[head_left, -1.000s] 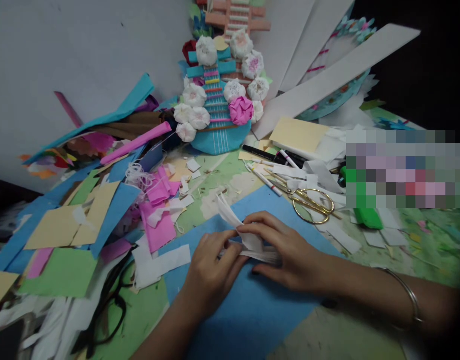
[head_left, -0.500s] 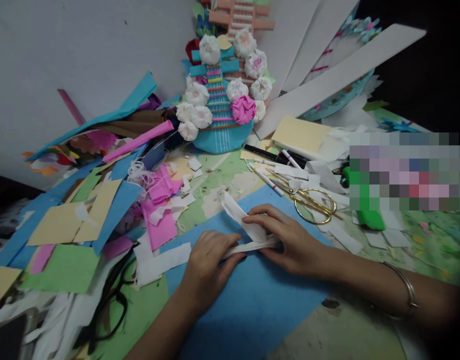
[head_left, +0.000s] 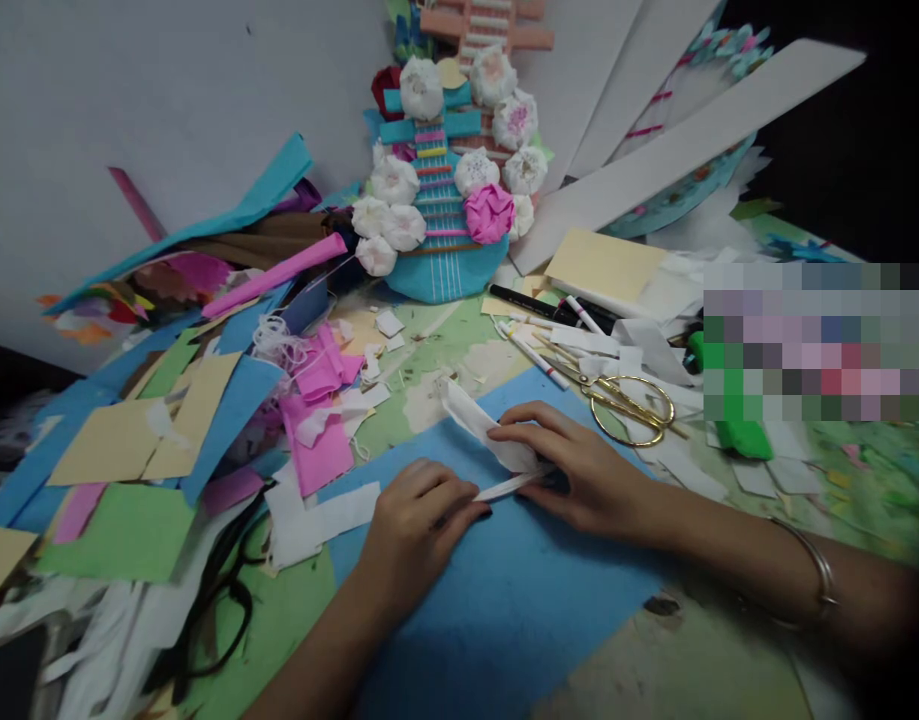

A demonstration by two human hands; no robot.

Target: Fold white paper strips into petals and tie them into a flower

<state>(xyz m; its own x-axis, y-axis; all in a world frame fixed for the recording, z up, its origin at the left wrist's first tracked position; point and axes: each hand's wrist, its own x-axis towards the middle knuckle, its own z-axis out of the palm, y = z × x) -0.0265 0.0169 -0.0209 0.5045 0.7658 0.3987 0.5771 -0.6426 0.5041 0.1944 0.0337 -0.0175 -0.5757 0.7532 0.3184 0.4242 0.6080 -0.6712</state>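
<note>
A white paper strip (head_left: 485, 430) is bent sharply, one wide arm slanting up to the left and a thin folded or twisted arm running toward my left hand. My left hand (head_left: 421, 530) pinches the end of the thin arm between thumb and fingers. Around the bend, my right hand (head_left: 571, 465) is closed on the strip, its fingertips on the wide part. Both hands are over a blue sheet (head_left: 504, 600). Gold-handled scissors (head_left: 631, 408) lie beyond my right hand.
Blue guitar-shaped craft (head_left: 444, 270) with paper flowers stands at the back. Pens (head_left: 530, 303) and a yellow pad (head_left: 605, 262) lie right of it. Pink paper (head_left: 316, 450), a green sheet (head_left: 118, 535) and black-framed glasses (head_left: 234, 620) are on the left.
My left hand has slid slightly left and down along the thin part of the strip, away from my right hand. The wide part has shifted slightly. The camera view has moved a little.
</note>
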